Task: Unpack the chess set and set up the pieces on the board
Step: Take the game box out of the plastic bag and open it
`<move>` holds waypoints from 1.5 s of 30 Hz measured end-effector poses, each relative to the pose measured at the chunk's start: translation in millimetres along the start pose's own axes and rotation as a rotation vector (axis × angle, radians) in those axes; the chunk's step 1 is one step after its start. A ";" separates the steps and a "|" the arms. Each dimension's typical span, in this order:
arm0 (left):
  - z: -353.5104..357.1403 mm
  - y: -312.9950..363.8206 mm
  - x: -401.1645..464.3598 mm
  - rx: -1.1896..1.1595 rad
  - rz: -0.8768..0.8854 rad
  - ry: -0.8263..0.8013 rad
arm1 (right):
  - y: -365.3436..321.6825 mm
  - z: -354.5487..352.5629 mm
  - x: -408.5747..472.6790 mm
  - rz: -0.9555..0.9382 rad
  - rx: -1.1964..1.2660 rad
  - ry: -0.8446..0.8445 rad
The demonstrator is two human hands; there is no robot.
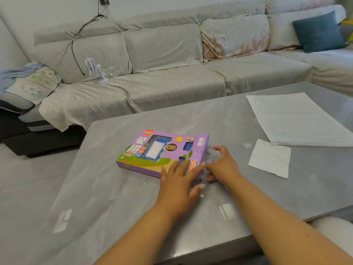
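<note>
At frame centre, the purple box [162,153] lay on the grey tabletop [114,197]. The left hand [178,180] pressed flat on its near end; the right hand [222,165] gripped the clear tray [209,159] protruding there, bare surface around.

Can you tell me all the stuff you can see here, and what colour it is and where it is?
Purple cardboard chess box: one, purple with green, middle of the table.
Clear plastic inner tray: one, see-through, sticking out of the box's right end.
Large white paper sheet: one, white, table's far right.
Small white paper square: one, white, right of the box.
Grey glossy table: one, grey, foreground.
Grey fabric sofa: one, light grey, behind the table.
Small white desk fan: one, white, on the sofa seat.
Blue cushion: one, blue, sofa's right.
Left hand: flat on the box.
Right hand: grips the tray.
</note>
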State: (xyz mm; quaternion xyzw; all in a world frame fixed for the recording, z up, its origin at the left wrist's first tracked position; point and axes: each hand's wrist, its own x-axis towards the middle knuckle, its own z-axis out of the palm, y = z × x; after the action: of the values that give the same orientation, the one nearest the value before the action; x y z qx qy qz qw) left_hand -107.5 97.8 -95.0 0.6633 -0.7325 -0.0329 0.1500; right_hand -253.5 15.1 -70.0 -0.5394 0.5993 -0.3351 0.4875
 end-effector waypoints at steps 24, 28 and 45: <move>-9.8 -65.8 0.3 0.058 -0.195 0.002 | 1.8 -11.6 -13.9 -0.597 -0.915 -0.364; -15.3 -80.2 3.1 0.046 -0.302 -0.014 | -0.5 -16.7 -20.7 -0.556 -0.838 -0.421; -14.0 -45.0 -34.5 -0.686 -0.704 0.457 | -13.9 -6.2 -38.3 -0.291 -0.139 -0.542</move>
State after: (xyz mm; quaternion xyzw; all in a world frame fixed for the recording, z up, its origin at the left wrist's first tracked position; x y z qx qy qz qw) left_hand -58.0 128.5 -98.8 0.7716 -0.3620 -0.1731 0.4935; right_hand -257.1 48.9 -46.7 -0.7210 0.3857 -0.2036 0.5384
